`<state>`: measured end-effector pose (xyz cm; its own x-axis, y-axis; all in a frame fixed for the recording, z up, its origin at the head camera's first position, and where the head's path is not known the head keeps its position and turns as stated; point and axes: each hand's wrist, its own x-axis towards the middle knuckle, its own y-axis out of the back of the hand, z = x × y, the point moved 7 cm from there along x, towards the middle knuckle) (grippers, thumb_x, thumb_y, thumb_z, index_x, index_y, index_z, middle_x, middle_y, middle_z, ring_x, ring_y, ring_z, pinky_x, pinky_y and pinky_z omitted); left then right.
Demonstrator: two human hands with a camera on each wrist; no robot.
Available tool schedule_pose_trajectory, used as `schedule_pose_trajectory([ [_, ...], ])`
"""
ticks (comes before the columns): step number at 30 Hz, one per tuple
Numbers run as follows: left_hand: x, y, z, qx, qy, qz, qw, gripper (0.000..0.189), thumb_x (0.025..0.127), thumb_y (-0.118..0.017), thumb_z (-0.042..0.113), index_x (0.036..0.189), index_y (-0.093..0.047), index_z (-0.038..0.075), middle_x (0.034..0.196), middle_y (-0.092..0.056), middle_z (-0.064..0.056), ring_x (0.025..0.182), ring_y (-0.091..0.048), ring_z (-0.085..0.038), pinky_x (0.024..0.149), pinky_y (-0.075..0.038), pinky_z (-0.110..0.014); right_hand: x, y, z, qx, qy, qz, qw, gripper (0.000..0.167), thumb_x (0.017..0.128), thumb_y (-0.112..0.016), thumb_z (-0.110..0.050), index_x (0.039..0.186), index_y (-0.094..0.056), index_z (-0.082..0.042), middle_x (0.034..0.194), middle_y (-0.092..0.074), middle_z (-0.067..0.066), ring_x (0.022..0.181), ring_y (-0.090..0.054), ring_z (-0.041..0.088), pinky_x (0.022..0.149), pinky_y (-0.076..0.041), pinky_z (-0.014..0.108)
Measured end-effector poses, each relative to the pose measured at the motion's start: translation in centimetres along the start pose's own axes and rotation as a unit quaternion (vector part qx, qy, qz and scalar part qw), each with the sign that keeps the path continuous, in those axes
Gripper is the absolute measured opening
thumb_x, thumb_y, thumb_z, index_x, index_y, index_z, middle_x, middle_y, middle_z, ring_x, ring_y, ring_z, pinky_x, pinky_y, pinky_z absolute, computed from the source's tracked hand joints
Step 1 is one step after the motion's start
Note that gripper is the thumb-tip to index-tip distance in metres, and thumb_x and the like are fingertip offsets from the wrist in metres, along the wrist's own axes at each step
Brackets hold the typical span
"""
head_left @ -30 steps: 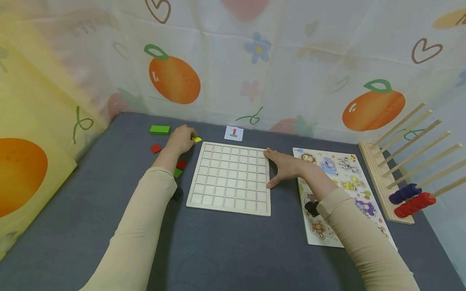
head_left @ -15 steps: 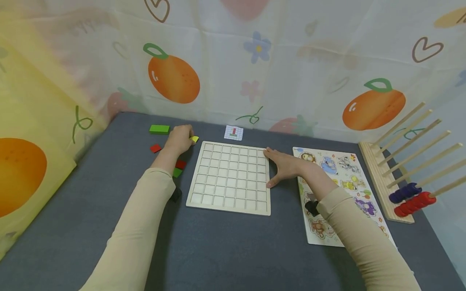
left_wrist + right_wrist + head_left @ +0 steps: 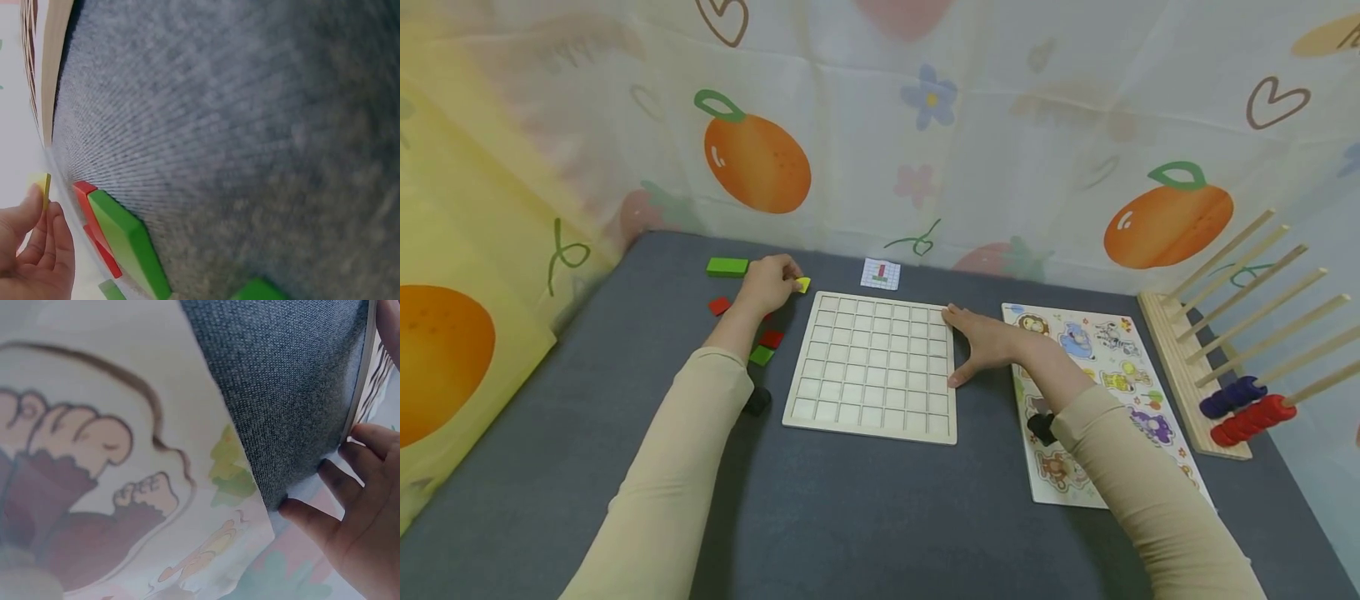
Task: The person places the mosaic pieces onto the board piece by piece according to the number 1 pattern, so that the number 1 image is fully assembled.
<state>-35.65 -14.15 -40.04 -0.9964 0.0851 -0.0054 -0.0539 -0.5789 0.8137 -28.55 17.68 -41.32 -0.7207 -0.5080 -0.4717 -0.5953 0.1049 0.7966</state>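
Observation:
My left hand [image 3: 766, 283] pinches a small flat yellow block [image 3: 803, 285] between thumb and fingers, beyond the far left corner of the white grid board [image 3: 874, 437]. In the left wrist view the yellow block [image 3: 45, 187] stands up out of the fingertips. Below that hand, a red block [image 3: 771, 339] and a green block [image 3: 762, 356] lie on the dark cloth. Another red block [image 3: 719, 306] lies left of the wrist. My right hand [image 3: 988, 337] rests against the board's right edge, thumb and fingers spread apart.
A long green block [image 3: 727, 267] lies at the back left. Behind the board is a small printed grid card [image 3: 880, 274]. An animal puzzle board [image 3: 1052, 492] lies under the right forearm. A wooden peg stand [image 3: 1183, 350] with blue and red beads stands at far right.
The left hand stays in nearly the same spot, and more of the yellow block's face shows as it turns in the fingers. My right hand has kept its place on the board.

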Motion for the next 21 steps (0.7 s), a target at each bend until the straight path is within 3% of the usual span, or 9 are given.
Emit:
schedule_pose_trajectory([
  [9, -0.3, -0.2, 0.9, -0.021, -0.001, -0.012, 0.9997, 0.018, 0.098, -0.058, 0.012, 0.109, -0.066, 0.000, 0.102, -0.065, -0.018, 0.094, -0.056, -0.030, 0.086, -0.047, -0.042, 0.0, 0.1, -0.1, 0.001, -0.001, 0.001, 1.0000, 0.119, 0.076, -0.082, -0.046, 0.159, -0.007, -0.004, 0.167, 0.004, 0.018, 0.155, -0.003, 0.041, 0.123, -0.014, 0.058],
  [21, -0.5, -1.2, 2.9, -0.055, -0.025, -0.047, 0.9971, 0.021, 0.097, -0.059, 0.013, 0.112, -0.066, 0.001, 0.108, -0.064, -0.019, 0.099, -0.056, -0.031, 0.088, -0.047, -0.044, 0.2, 0.1, -0.2, -0.001, -0.005, -0.007, 1.0000, 0.119, 0.077, -0.081, -0.047, 0.159, -0.005, -0.005, 0.167, 0.006, 0.018, 0.155, -0.001, 0.041, 0.123, -0.013, 0.059],
])
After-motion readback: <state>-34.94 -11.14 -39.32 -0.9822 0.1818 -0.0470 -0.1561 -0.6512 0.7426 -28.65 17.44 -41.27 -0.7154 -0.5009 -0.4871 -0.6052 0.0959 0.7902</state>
